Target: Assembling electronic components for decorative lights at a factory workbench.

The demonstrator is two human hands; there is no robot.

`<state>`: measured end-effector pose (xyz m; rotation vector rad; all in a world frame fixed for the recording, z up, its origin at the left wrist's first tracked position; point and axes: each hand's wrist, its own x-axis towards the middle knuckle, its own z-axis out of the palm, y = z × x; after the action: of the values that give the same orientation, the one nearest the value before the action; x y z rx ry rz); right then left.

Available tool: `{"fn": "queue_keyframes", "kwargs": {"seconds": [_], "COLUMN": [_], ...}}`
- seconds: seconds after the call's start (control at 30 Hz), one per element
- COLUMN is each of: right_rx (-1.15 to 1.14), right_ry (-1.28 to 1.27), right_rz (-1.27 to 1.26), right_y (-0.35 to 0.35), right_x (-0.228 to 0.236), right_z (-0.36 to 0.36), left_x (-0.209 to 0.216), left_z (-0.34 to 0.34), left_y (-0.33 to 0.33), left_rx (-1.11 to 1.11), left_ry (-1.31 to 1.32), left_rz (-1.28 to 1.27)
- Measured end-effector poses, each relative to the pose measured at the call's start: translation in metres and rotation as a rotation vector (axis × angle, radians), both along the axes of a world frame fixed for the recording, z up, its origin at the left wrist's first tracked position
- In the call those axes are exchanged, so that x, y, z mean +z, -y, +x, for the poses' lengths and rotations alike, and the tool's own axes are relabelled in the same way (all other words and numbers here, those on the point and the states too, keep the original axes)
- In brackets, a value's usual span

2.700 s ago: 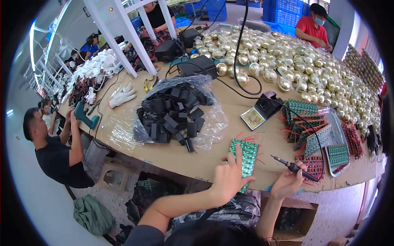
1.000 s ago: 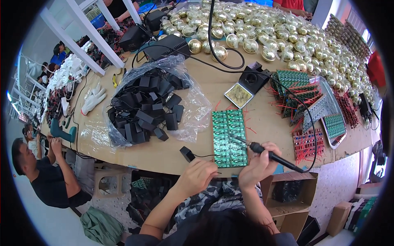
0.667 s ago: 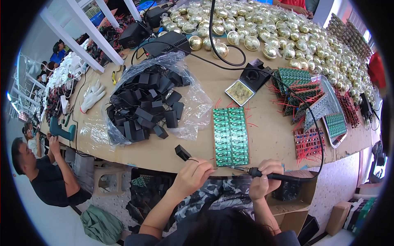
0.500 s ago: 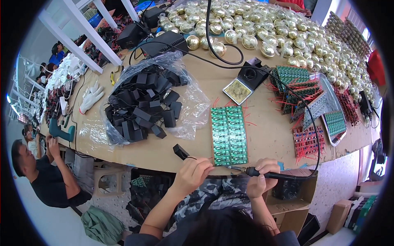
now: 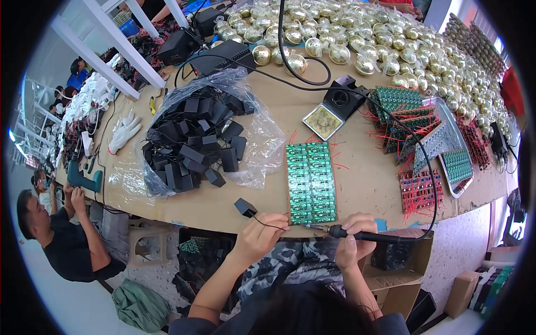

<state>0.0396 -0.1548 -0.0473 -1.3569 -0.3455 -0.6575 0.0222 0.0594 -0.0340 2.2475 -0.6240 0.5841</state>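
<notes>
At the table's near edge my left hand is closed, its fingertips pinching the thin black wire of a small black box. The wire loops over my fingers, and the box rests just beyond them. My right hand grips a soldering iron by its black handle. The iron's metal tip points left, at the near edge of a green circuit board panel, close to my left fingertips. Whether the tip touches the panel or the wire is too small to tell.
Left of the panel lies a plastic bag of black boxes. Beyond it stands a soldering stand with a sponge tray. More panels with red wires and a metal tray lie right. Golden balls cover the back. The iron's cable arcs across.
The wire now bows up over my left fingers, and the small black box has tipped slightly. The panel has shifted a little away from me. My right hand and the iron moved slightly left.
</notes>
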Motion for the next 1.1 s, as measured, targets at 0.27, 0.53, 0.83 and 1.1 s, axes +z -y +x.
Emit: {"fn": "queue_keyframes", "kwargs": {"seconds": [0.27, 0.53, 0.83, 1.1], "right_rx": [0.014, 0.011, -0.010, -0.095], "right_ry": [0.005, -0.009, -0.043, -0.089], "right_rz": [-0.033, -0.050, 0.028, 0.167], "right_y": [0.001, 0.001, -0.001, 0.012], "right_x": [0.003, 0.004, 0.004, 0.011], "right_z": [0.000, -0.002, 0.000, 0.014], "left_x": [0.000, 0.001, 0.003, 0.002], "left_z": [0.001, 0.001, 0.001, 0.002], "left_y": [-0.001, 0.000, 0.001, 0.001], "left_rx": [-0.003, -0.002, 0.012, 0.013], "left_ry": [0.011, 0.001, 0.013, 0.013], "left_rz": [0.004, 0.001, 0.008, 0.022]}}
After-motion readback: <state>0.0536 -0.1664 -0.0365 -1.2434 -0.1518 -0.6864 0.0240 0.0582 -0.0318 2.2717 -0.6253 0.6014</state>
